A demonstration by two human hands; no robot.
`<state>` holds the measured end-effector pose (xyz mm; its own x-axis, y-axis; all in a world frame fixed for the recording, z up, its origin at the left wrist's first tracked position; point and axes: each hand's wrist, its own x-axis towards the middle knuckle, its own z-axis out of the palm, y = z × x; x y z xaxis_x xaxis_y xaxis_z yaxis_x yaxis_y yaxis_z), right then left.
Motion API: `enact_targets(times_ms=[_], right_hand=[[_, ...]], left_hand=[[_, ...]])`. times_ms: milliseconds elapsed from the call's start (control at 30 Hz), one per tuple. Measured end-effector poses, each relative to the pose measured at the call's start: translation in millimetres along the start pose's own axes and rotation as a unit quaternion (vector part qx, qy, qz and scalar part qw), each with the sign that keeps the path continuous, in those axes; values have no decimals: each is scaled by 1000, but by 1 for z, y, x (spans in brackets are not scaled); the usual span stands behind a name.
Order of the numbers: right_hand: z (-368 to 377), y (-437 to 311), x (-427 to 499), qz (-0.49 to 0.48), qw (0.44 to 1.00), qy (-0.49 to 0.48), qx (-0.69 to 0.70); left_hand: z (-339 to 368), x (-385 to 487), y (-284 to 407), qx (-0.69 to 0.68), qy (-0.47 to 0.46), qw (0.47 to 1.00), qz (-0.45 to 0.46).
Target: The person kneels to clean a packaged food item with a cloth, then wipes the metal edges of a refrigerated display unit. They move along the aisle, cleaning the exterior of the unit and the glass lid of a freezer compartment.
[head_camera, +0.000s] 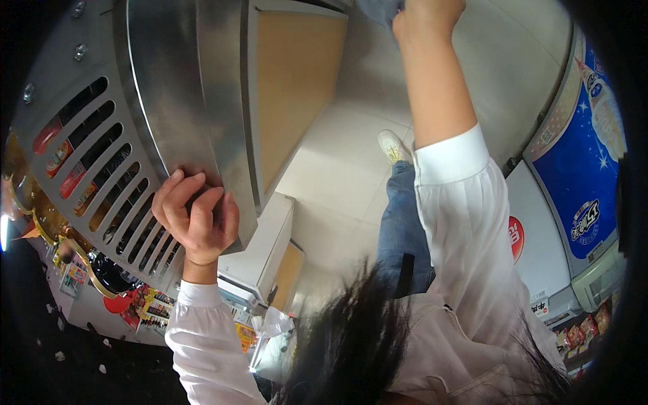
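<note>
My left hand (197,217) rests with bent, slightly spread fingers on the edge of a stainless steel counter (172,101), beside its slotted metal panel (121,187). Nothing shows in its grasp. At the top edge of the view, my right hand (430,15) is closed against a grey-blue cloth (377,11); the picture's rim cuts off part of both. Both arms wear white sleeves.
A chest freezer (572,177) with a blue ice-cream panel stands at right, with packaged snacks (590,329) on shelves below it. A white cabinet (263,243) stands beyond the counter. Pans (109,276) and packets lie at left. Hair covers part of the view.
</note>
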<state>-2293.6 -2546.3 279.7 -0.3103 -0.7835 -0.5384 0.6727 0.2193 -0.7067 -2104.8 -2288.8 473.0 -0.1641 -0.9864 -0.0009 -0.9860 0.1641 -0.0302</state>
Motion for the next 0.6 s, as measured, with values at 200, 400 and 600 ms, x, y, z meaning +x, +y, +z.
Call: enact_targets(times_ms=[200,400,600], right_hand=[[36,14,-84,74,928,-236,-278],[22,31,-111,-12,907,-301,-296],[-55,78,-202,-57,878,-354,-318]], left_hand=[[1,8,0,-9,0,1000,18],[-2,6,1,-2,10,1000,4],[-2,11,-2,-28,31,999,2]])
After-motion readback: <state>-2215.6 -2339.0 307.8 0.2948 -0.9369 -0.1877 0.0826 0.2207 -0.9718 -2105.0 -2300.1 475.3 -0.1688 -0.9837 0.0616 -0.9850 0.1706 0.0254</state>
